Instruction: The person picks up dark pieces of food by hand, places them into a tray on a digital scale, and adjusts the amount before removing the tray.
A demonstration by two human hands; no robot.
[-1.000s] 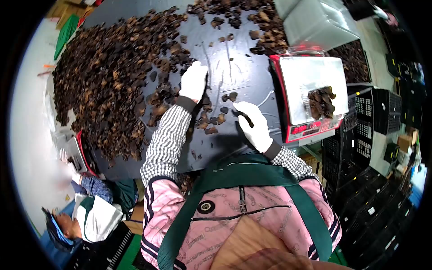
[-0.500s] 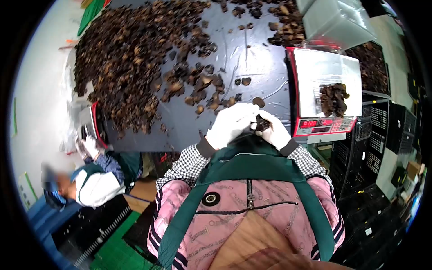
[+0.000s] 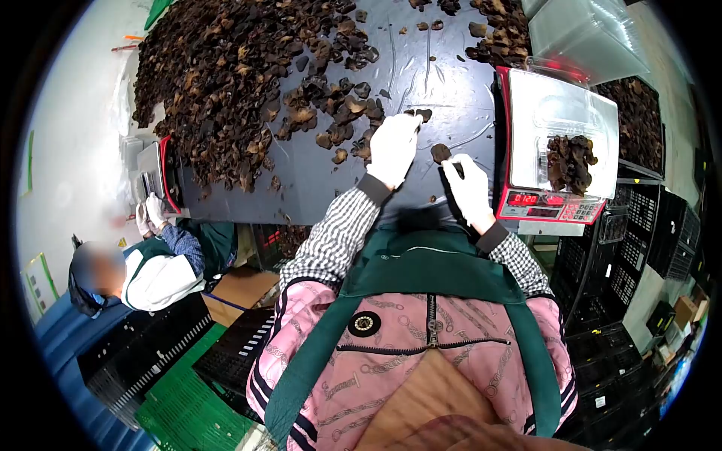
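Note:
My left hand (image 3: 395,150), in a white glove, reaches over the dark table with its fingertips pinched at a small dark wood ear mushroom (image 3: 426,116). Closer to me, my gloved right hand (image 3: 470,189) has thumb and fingers drawn together at the edge of another wood ear mushroom (image 3: 441,154). A dark bit shows between those fingers, partly hidden. Left of my hands, loose wood ears (image 3: 346,113) lie scattered beside a large heap (image 3: 218,90). On the right, a red and white scale (image 3: 523,143) carries a clear plastic tray holding wood ears (image 3: 571,164); its display reads 0.120.
Stacked clear containers (image 3: 587,37) stand behind the scale. A crate of wood ears (image 3: 633,120) is at the far right, above black crates (image 3: 639,210). At left, another person (image 3: 162,274) with gloved hands works beside a second scale (image 3: 171,177).
My hands were together near the table's front edge around a dark piece. They have separated and moved forward, the left one farther, to pieces on the table. The view has shifted slightly.

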